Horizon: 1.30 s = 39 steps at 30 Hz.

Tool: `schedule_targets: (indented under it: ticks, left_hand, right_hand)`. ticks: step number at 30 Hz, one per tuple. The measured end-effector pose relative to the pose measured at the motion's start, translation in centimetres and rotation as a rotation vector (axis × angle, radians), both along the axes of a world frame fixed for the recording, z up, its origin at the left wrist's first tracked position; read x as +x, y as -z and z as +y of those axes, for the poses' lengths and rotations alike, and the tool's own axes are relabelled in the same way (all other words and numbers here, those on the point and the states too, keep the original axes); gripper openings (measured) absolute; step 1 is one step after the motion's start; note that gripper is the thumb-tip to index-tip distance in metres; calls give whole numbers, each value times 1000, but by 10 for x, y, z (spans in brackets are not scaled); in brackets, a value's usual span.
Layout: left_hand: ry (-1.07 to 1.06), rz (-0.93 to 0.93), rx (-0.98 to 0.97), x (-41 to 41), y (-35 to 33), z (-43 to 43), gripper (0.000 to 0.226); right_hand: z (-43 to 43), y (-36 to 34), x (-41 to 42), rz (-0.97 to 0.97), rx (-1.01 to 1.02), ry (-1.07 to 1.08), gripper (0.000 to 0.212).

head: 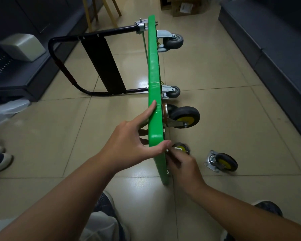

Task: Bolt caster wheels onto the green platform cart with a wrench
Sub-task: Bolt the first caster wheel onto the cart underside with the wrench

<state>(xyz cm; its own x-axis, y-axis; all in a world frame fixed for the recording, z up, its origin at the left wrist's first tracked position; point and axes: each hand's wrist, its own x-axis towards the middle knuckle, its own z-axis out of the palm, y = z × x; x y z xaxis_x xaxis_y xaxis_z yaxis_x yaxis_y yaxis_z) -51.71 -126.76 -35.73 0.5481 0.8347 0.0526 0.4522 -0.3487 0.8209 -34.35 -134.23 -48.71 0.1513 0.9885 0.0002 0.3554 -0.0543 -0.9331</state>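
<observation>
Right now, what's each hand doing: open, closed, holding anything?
Left hand: grips the edge of the green platform.
Right hand: fingers curled against the platform's underside; what they hold, if anything, cannot be told.

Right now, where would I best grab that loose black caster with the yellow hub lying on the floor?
Probably by its black rubber tyre, coming from above with the grip across the tread: it lies free on the beige floor tiles. Its square silver mounting plate is thin-edged and tilted, so harder to pinch.
</observation>
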Motion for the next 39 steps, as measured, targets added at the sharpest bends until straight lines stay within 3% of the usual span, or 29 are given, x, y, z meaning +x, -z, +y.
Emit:
schedule_targets:
  ticks: [4, 9, 12, 15, 19, 24, 30, 39]
  left_hand:
    - [9, 4, 17, 1, 1, 2, 107]
    - [-6, -16, 23, 5, 3, 2, 107]
    - [0, 4, 39, 7, 3, 1, 109]
    - [0, 18, 35, 7, 3, 1, 109]
    - [-12, 12, 24, 7, 2, -1, 110]
    - [-11, -5, 13, 5, 2, -2, 111]
    - [-7, 10, 27, 4, 2, -1, 108]
    - [-10, 31, 42, 3, 1, -1, 106]
  right_hand:
    - [4, 15, -5, -114, 66, 33, 38]
    - [-26, 1, 9, -27, -39, -3, 50]
    - [-56, -13, 18, 129, -247, 66, 38]
    - [-67, -29, 15, 323, -331, 171, 31]
    - [-43, -58, 12, 471, -282, 302, 19]
    - [-8, -78, 10, 584, -269, 404, 20]
    - [-5, -80, -2, 583, -310, 293, 23]
    - [-2, -90, 8, 427, -320, 30, 17]
